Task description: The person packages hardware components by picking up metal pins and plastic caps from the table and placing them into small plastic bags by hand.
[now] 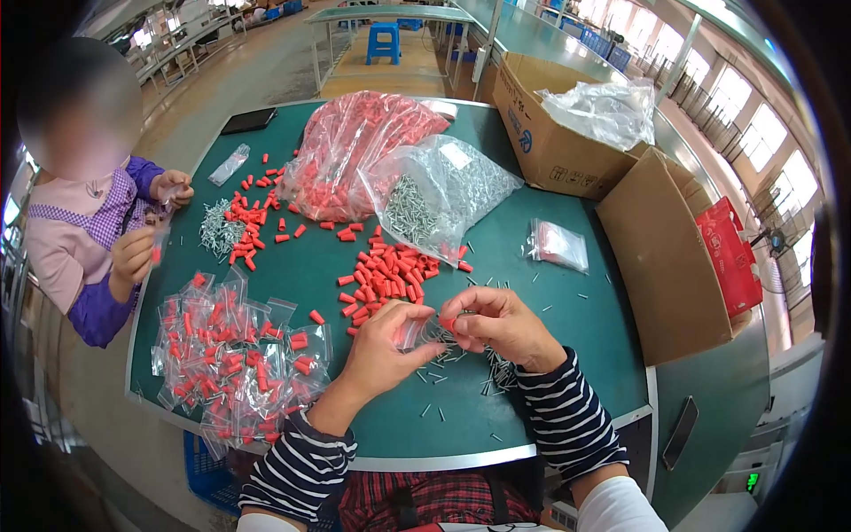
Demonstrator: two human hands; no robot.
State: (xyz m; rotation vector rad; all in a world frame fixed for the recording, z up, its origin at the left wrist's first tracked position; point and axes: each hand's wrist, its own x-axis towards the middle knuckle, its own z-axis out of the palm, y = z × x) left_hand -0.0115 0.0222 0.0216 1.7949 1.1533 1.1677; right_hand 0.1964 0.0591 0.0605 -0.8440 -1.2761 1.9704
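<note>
Between the thumb and fingers of my left hand [387, 348] is a small clear plastic bag [417, 333], partly hidden by the hand. Close against the bag's mouth, my right hand [496, 326] pinches a red plastic cap [448, 324]. Just beyond both hands lies a heap of loose red caps [383, 277]. Silver screws [498, 372] are scattered on the green table under and beside my right hand. To the left of my left forearm spreads a pile of filled clear bags [239, 363] with red caps inside.
A large bag of red caps [350, 155] and a bag of screws [425, 208] stand at the back. Cardboard boxes [554, 133] line the right side. A co-worker [89, 222] holds a small bag at the left edge, near another screw pile [220, 229]. Flat bags [560, 246] lie right.
</note>
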